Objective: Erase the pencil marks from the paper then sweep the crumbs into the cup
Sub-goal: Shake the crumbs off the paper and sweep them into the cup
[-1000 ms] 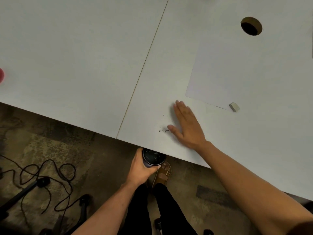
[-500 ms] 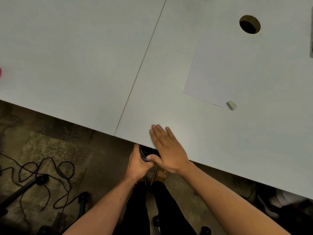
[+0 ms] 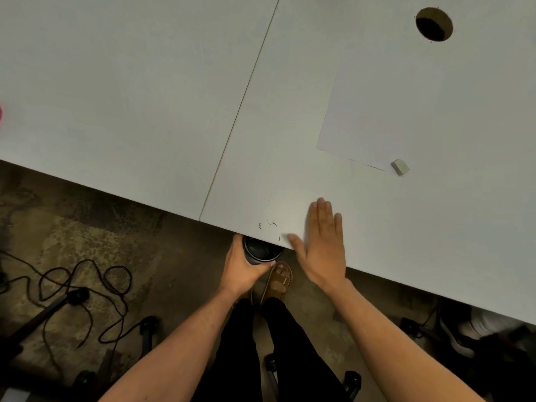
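— Gripping what, the left hand (image 3: 242, 268)?
— A dark cup (image 3: 260, 251), fingers wrapped around it, its mouth just under the table's (image 3: 130, 97) near edge.
— And the right hand (image 3: 323, 245)?
— Flat, fingers spread, resting on that edge; crumbs (image 3: 268, 224) lie just left of it, above the cup. Paper (image 3: 385, 111) and eraser (image 3: 400, 167) sit farther back.

— What moved?

— The right hand (image 3: 323, 245). Half a second ago it lay at the table (image 3: 145, 97) edge, over the cup (image 3: 259, 250). Now it lies flat further in, to the right.

— And the crumbs (image 3: 268, 224)?

— A few dark bits show by the edge again, maybe fewer than a second ago.
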